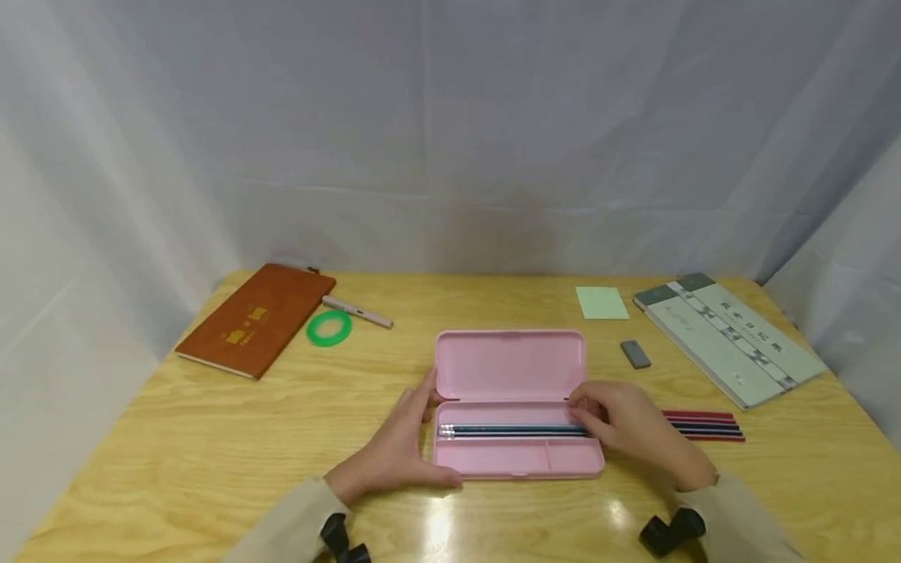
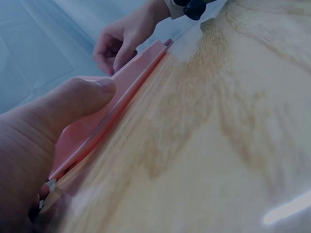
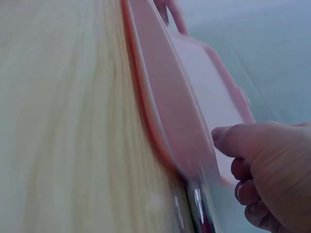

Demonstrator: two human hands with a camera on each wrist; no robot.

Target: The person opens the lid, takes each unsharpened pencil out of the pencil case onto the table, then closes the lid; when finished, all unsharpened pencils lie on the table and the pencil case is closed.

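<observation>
Head view has the pink case [image 1: 493, 457] at the scene's near middle, lid [image 1: 510, 363] turned back on the far side. The left hand [image 1: 397, 450] grips the case's left end, thumb at the near wall. The right hand [image 1: 629, 426] has its fingers curled at the right end; whether they hold a pencil cannot be told. To work well, the left hand should pin the case lightly, while the right lays each pencil level in the far compartment, fingertips clear of the rim; a raised end could catch there.

Counted: one case, one eraser [image 1: 636, 354], one note pad [image 1: 601, 303], one pen [image 1: 359, 311], one tape ring [image 1: 327, 342], two notebooks, brown [image 1: 256, 320] left and grey [image 1: 728, 336] right. Inner pencils [image 1: 514, 428] number at least two; outer pencils [image 1: 707, 426], right of the case, seem about five.
</observation>
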